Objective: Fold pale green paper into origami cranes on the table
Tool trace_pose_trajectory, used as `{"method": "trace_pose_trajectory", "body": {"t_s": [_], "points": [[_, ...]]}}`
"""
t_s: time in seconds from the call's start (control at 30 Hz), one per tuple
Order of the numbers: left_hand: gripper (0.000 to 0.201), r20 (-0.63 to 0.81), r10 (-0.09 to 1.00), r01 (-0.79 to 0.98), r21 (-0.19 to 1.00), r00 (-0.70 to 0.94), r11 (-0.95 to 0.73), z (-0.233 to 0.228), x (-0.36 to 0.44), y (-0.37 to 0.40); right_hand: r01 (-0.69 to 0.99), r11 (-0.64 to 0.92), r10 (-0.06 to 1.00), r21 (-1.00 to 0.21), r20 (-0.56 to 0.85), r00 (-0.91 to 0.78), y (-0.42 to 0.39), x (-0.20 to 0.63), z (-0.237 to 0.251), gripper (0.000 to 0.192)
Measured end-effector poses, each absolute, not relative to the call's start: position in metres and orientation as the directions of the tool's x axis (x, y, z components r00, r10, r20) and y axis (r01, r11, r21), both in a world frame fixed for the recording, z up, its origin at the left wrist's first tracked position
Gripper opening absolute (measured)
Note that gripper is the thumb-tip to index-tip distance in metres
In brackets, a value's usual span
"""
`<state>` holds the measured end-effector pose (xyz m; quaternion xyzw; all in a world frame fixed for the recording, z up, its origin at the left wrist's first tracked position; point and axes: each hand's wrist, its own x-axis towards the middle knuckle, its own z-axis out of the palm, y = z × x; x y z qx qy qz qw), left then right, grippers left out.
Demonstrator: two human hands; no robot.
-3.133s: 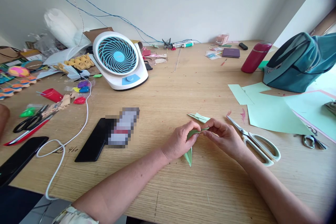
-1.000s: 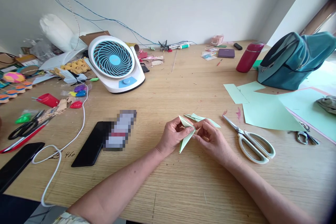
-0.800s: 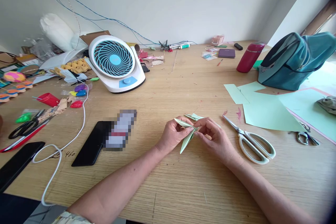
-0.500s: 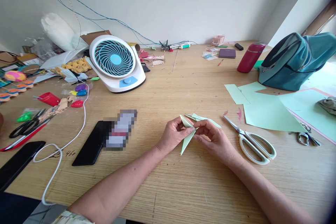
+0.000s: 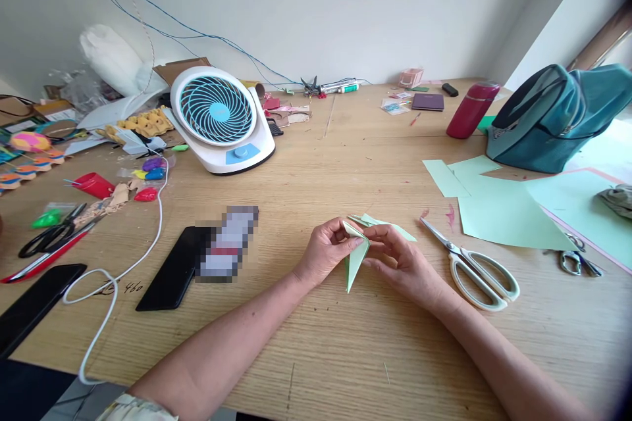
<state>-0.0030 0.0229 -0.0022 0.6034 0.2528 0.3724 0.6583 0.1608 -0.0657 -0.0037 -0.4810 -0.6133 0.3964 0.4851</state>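
Observation:
My left hand point(image 5: 328, 253) and my right hand point(image 5: 402, 262) meet over the wooden table point(image 5: 320, 355), both pinching a small folded piece of pale green paper point(image 5: 355, 259). Its pointed tip hangs down toward me between the hands. Just behind my fingers lies another folded green paper piece point(image 5: 379, 222) flat on the table. White-handled scissors point(image 5: 474, 266) lie to the right of my right hand, blades pointing toward it.
Green paper sheets point(image 5: 503, 210) and a teal bag point(image 5: 557, 115) are on the right, with a red bottle point(image 5: 470, 110). A white-and-blue fan point(image 5: 221, 120) stands at back left. Two black phones point(image 5: 172, 268) point(image 5: 29, 306), a white cable point(image 5: 118, 276) and black scissors point(image 5: 47, 235) lie left.
The folded paper has been turned and worked between my fingers; its upper flap stuck out left half a second ago and now sits folded closer in. Both hands stay in place.

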Motion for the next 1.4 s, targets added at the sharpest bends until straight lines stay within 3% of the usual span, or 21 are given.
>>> {"method": "trace_pose_trajectory", "body": {"t_s": [0.13, 0.4, 0.57, 0.93, 1.17, 1.4], "points": [[0.019, 0.13, 0.804, -0.18, 0.983, 0.58, -0.029, -0.003, -0.003, 0.022, 0.173, 0.223, 0.974, -0.959, 0.212, -0.083, -0.067, 0.156, -0.002, 0.036], [0.027, 0.102, 0.778, -0.197, 0.98, 0.62, 0.029, -0.004, 0.0, 0.016, 0.436, 0.308, 0.943, -0.846, 0.333, -0.02, -0.064, 0.16, -0.006, 0.032], [0.025, 0.101, 0.759, -0.224, 0.973, 0.643, 0.06, -0.002, 0.0, 0.017, 0.508, 0.295, 0.937, -0.809, 0.348, 0.012, -0.064, 0.163, -0.004, 0.025], [0.016, 0.147, 0.683, -0.208, 0.978, 0.715, 0.007, 0.003, -0.006, 0.02, 0.389, 0.179, 0.957, -0.904, 0.251, 0.143, -0.064, 0.169, -0.003, 0.018], [0.046, 0.218, 0.564, -0.298, 0.953, 0.796, 0.053, 0.004, -0.006, 0.017, 0.105, 0.212, 0.959, -0.972, 0.228, 0.17, -0.061, 0.171, -0.006, 0.021], [0.034, 0.282, 0.62, -0.331, 0.943, 0.733, -0.038, 0.002, -0.002, 0.015, 0.148, 0.261, 0.952, -0.954, 0.28, 0.126, -0.061, 0.169, -0.008, 0.017]]}}
